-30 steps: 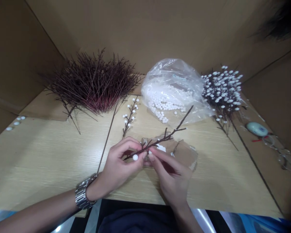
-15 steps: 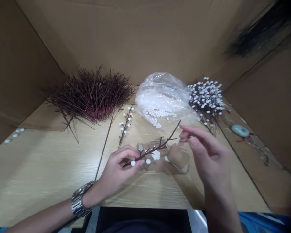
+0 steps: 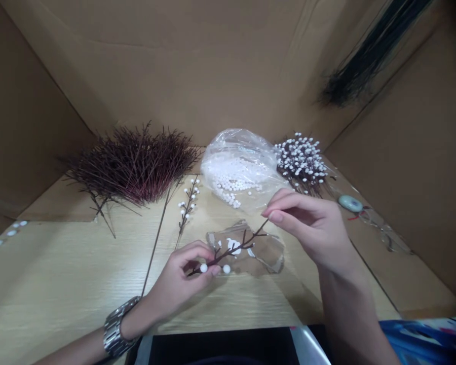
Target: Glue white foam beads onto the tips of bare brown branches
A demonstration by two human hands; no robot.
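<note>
A dark brown twig (image 3: 235, 249) slants over a piece of cardboard (image 3: 268, 252) with white blobs on it. My left hand (image 3: 188, 271) pinches the twig's lower end, where two white balls (image 3: 226, 269) sit. At the twig's upper tip, my right hand (image 3: 304, 218) has thumb and forefinger pressed together on the end. Behind lies a clear plastic bag (image 3: 239, 152) of white balls, some spilling at its mouth. One twig with white balls (image 3: 189, 204) rests on the table left of the cardboard.
Bare brown twigs (image 3: 137, 165) are heaped at the back left, and a bunch with white balls (image 3: 302, 159) stands back right. Further right are a green oval object (image 3: 350, 203) and glasses (image 3: 383, 230). Loose white balls (image 3: 11, 233) lie far left. Cardboard walls (image 3: 175, 76) surround the table.
My right hand has moved left and closed on the twig's upper tip, which it stood beside before. My left hand still holds the lower end. The camera view has shifted.
</note>
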